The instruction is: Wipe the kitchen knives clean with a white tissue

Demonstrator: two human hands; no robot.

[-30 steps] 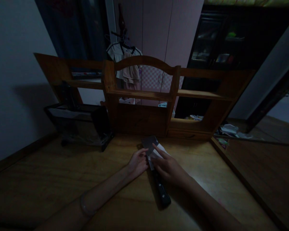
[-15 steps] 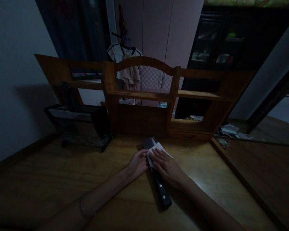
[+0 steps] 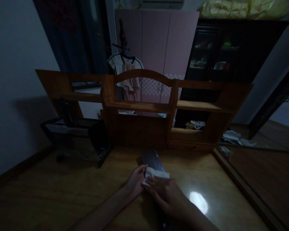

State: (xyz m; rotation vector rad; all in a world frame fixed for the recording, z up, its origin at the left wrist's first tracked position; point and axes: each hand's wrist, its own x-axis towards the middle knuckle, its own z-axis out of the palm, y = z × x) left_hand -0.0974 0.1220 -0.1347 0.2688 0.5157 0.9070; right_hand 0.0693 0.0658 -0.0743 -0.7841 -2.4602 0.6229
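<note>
A cleaver lies on the wooden desk [image 3: 62, 199], its dark blade [image 3: 152, 159] pointing away from me. A white tissue [image 3: 156, 174] lies folded over the blade's near part. My right hand [image 3: 168, 195] presses flat on the tissue and the knife, fingers stretched out; it hides the handle. My left hand [image 3: 136, 179] rests curled at the blade's left edge, fingertips pinching the tissue's corner.
A wooden shelf unit [image 3: 144, 109] stands along the back of the desk. A black wire rack [image 3: 74, 134] sits at the back left. Papers [image 3: 233, 138] lie past the desk's right edge. A bright spot of light [image 3: 198, 202] shows on the desk, right of my hand.
The view has tilted up, so the hands sit lower in frame. My right hand has slid the tissue toward me along the blade, baring more of the blade's far end. The handle is now hidden.
</note>
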